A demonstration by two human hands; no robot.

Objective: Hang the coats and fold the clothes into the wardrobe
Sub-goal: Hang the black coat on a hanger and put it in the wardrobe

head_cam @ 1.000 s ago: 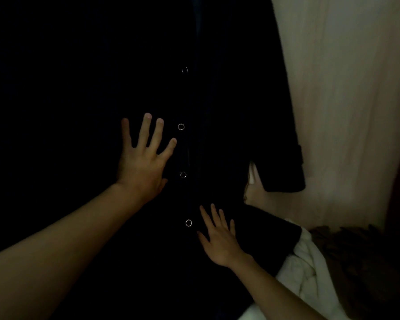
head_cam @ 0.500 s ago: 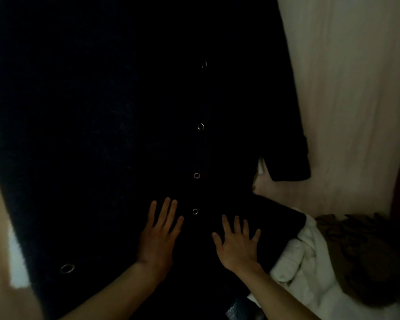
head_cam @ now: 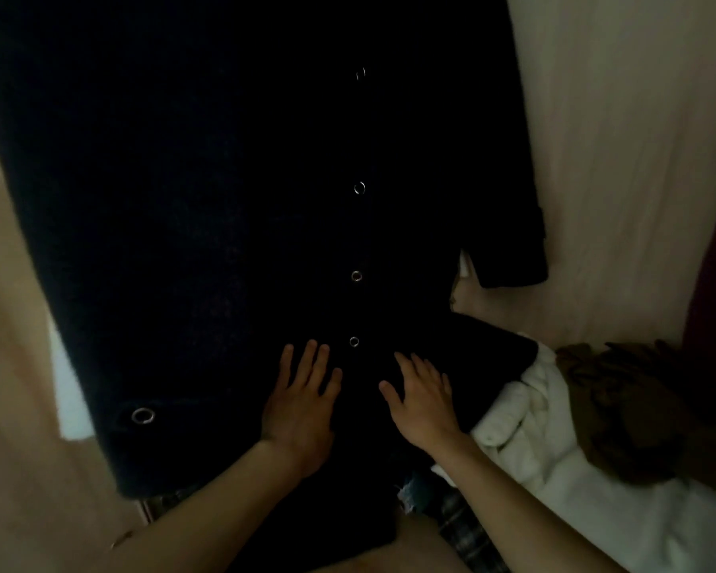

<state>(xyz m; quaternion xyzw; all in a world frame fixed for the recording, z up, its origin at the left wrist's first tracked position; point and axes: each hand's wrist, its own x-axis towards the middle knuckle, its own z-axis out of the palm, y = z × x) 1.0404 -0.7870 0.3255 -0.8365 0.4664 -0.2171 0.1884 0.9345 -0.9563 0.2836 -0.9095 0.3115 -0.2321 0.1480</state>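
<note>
- Head view: the left hand (head_cam: 300,411) lies palm-down on the dark coat (head_cam: 207,225), fingers straight and slightly spread, gripping nothing.
- The right hand (head_cam: 422,401) is also flat on the coat with its fingers extended and apart. It holds nothing.
- The two hands lie level with each other, one on each side of the front closure line. The left hand is left of the line and the right hand is right of it.
- The lowest snap (head_cam: 354,342) sits just above the gap between the hands, near the left fingertips. Neither hand touches it.
- The row of snaps (head_cam: 356,276) runs straight up the frame away from the hands and marks the long axis of the coat. The hem is the end nearest the person.
- A larger metal eyelet (head_cam: 143,416) sits near the hem, well to the left of the left hand.
- One sleeve (head_cam: 513,250) lies along the right edge of the coat, above and beyond the right hand.
- The frame does not show whether the coat is hung or lies flat against the pale surface (head_cam: 616,138).
- A white garment (head_cam: 530,432) lies just right of the right wrist, partly under the coat's edge. A brown garment (head_cam: 621,407) lies beyond it.
- Judgement: any smoothing stroke should follow the snap line. Both hands are equally near it.
</note>
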